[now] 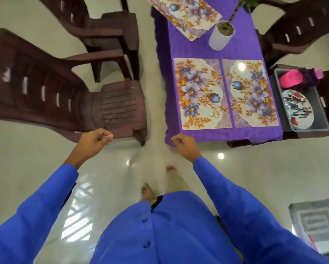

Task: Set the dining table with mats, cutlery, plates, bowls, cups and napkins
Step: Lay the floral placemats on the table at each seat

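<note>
Two floral mats lie side by side on the purple-clothed table [198, 50], a left mat [201, 93] and a right mat [252, 93]. More floral mats [186, 14] lie at an angle at the far end. A grey bin [320, 119] on a chair to the right holds a patterned plate with cutlery [297, 109] and pink cups [291, 79]. My left hand [92, 142] hangs over the floor by a chair, fingers loosely curled, holding nothing. My right hand [184, 143] hovers at the table's near left corner, fingers loosely curled, holding nothing.
A white pot with a plant [220, 35] stands on the table beyond the mats. Brown plastic chairs stand at the left [68, 96], the far left [110, 29] and the right [300, 29]. A grey floor mat [312, 220] lies at the lower right on the glossy floor.
</note>
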`<state>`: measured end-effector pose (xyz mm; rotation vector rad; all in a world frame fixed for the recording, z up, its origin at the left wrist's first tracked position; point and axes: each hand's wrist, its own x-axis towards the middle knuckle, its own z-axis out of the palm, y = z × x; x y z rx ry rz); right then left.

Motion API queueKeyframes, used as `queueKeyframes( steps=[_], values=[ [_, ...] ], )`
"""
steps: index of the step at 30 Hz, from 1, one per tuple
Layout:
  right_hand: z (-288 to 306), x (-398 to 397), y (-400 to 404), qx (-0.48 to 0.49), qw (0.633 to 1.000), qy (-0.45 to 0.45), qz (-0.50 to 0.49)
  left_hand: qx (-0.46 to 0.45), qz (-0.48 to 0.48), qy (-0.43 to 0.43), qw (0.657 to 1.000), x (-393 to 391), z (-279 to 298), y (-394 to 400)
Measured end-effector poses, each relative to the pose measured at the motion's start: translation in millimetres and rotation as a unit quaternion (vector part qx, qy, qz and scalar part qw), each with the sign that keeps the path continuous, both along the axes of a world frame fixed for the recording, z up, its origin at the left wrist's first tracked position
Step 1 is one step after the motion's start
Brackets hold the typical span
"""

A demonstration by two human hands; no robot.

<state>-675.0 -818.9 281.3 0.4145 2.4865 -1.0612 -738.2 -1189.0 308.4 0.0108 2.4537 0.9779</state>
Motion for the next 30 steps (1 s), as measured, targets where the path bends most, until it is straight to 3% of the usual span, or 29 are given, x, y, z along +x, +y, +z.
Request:
queueKeyframes(
  steps=[3,7,9,13,16,21,30],
  values=[
    [20.2,-32.9,-65.4,-0.057,0.998,0.015,0.017,-0.066,0.043,0.039,0.996,2.4,34.0,-49.0],
    [37.5,-87.5,-147.1,-0.108,0.989,-0.065,0.082,-0.117,0.073,0.104,0.985,-11.4,73.0,-112.8],
    [42.6,-116.6,-195.7,-0.089,0.986,-0.042,0.134,-0.105,0.06,0.119,0.986,-25.3,84.9,-150.4],
    [57.2,-168.3,-301.8,-0.114,0.985,0.015,0.129,-0.021,0.021,0.155,0.987,-66.5,99.7,-228.2],
    [58.4,-211.1,-385.8,-0.162,0.979,0.031,0.12,-0.021,0.003,0.192,0.981,-99.4,105.0,-292.8],
    [74.0,-279.1,-503.8,-0.221,0.97,0.027,0.098,-0.059,-0.028,0.173,0.983,-157.7,120.4,-403.6],
    [23.5,-455.5,-627.8,-0.116,0.985,0.09,0.089,-0.047,0.058,0.14,0.987,-312.8,70.5,-551.9]
  ],
)
